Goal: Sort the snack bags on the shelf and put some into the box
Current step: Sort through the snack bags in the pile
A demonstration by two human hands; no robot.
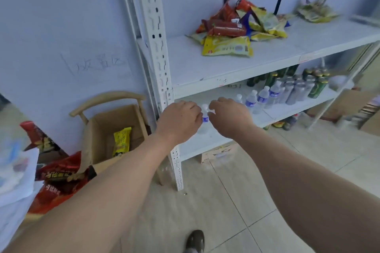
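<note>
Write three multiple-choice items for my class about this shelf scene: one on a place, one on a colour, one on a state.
1. Where does the mixed pile of snack bags lie?
A. upper shelf
B. floor
C. chair seat

2. What colour is the snack bag in the cardboard box?
A. blue
B. yellow
C. white

3. What are the two hands doing?
A. carrying the box
B. holding snack bags
C. holding no snack bag

Answers: 1 A, the pile rests on the upper shelf. 2 B, the bag in the box is yellow. 3 C, the left hand and right hand meet at a small bottle in front of the lower shelf.
</note>
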